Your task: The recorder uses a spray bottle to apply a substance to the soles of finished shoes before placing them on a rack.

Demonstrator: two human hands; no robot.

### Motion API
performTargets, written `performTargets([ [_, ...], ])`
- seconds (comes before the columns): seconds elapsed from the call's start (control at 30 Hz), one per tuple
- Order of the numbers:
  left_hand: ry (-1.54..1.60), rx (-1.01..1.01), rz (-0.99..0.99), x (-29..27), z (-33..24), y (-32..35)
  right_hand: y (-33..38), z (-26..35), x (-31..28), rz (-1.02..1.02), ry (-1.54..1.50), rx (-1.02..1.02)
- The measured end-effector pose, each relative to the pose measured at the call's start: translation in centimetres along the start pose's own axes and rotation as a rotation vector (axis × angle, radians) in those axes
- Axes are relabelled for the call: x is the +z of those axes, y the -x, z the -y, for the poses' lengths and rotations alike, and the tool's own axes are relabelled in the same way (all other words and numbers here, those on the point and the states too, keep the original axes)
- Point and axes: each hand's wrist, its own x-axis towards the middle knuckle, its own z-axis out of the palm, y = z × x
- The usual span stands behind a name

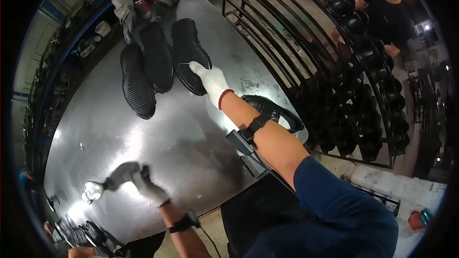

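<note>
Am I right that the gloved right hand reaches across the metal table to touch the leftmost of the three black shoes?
Not quite. In the head view the right hand rests on the rightmost black shoe of the three on the metal table, not the leftmost one.

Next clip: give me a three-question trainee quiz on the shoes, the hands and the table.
1. True or false: the right hand touches the rightmost of the sole-up black shoes on the metal table.
2. How many shoes lie sole-up in that group? A) two B) three C) five
3. Fill in: the left hand grips a dark handle with a ____ metal head.

Key:
1. True; its gloved fingers rest on the shoe's near edge.
2. B; a fourth shoe lies apart at the table edge, behind the right forearm.
3. Shiny.
</note>
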Motion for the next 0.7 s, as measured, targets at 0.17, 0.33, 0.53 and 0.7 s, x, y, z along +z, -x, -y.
performTargets([
  [0.17, -0.401, -0.072, 0.536, 13.4, 4.9, 7.7, 10.4, 0.0, -6.3, 0.128, 0.221, 0.194],
  [0.33, 0.048, -0.66, 0.671, 15.1, 14.1, 0.8, 23.1, -3.0, -15.9, 0.294, 0.312, 0.274],
  [0.53, -0.938, -0.03, 0.896, 16.8, 13.2, 12.5, 28.4, -1.3, -16.4, 0.01, 1.175, -0.069],
  [0.7, -0.433, -0.306, 0.63, 10.0, 17.8, 7.7, 24.1, -2.7, -5.0, 0.119, 1.469, -0.497],
])
